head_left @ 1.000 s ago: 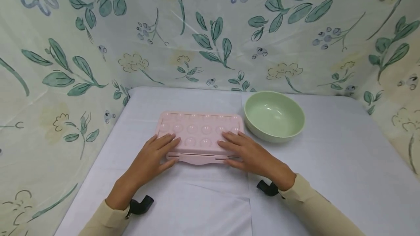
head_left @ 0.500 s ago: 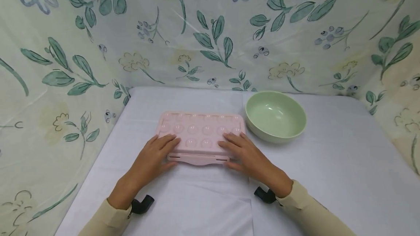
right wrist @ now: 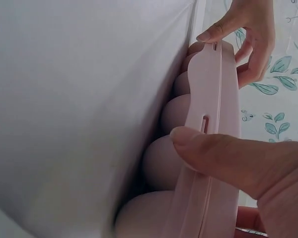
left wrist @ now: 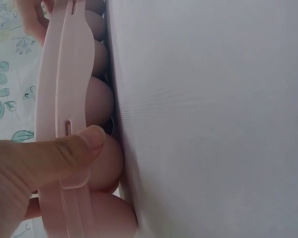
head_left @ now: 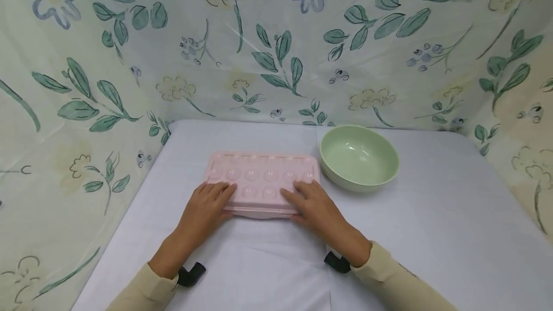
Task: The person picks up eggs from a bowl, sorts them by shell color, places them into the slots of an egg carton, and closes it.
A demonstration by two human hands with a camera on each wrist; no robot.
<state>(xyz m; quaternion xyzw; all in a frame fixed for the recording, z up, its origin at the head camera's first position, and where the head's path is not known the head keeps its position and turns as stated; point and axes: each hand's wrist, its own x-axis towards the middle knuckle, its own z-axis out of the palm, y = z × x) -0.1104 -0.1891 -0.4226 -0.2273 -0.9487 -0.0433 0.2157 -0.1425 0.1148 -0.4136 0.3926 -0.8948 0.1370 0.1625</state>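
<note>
Gripping pink tray (head_left: pixel 263 176) at near corners, L hand (head_left: pixel 206 207) & R hand (head_left: pixel 314 205), fingers lying on top, thumbs (left wrist: pixel 64 153) pinching front edge, beside bowl (head_left: pixel 358 160).

1. Left hand (head_left: pixel 206 209): palm down, fingers extended forward and laid flat, thumb (left wrist: pixel 64 151) curled under at the near side, opposing the fingers.
2. Right hand (head_left: pixel 312 206): mirrors this pose, thumb (right wrist: pixel 208 148) pressed in below the fingers.
3. Both forearms converge inward, in cream sleeves (head_left: pixel 390 280).

No readable text, labels or numbers anywhere.
</note>
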